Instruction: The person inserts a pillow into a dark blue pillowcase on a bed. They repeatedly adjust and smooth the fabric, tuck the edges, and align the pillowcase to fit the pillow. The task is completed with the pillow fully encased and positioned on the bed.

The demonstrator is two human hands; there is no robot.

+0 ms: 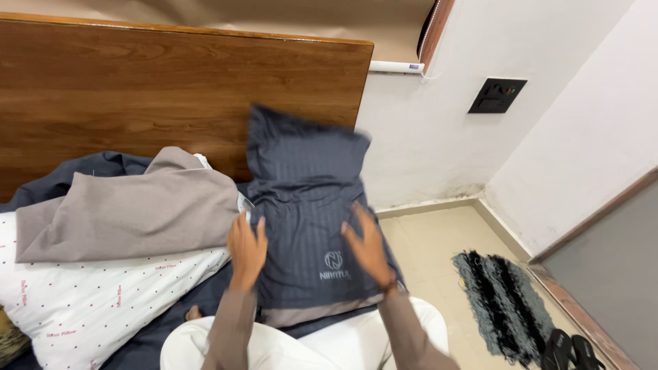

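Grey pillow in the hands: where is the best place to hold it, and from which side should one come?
Probably the two long side edges of the grey pillow, one hand from each side. It stands upright and soft, and the left hand and right hand already flank its lower half.

In the middle of the frame, two hands hold up a dark grey striped pillow [305, 205]. The left hand [247, 248] grips its left edge. The right hand [369, 245] lies flat on its front with fingers spread. At the left, a grey-brown folded cloth [127, 209] rests on a white dotted pillow [96, 301]. A brown wooden headboard [137, 89] stands behind. At the lower right, a black and grey fuzzy mat [504, 305] lies on the floor beside black sandals [572, 353].
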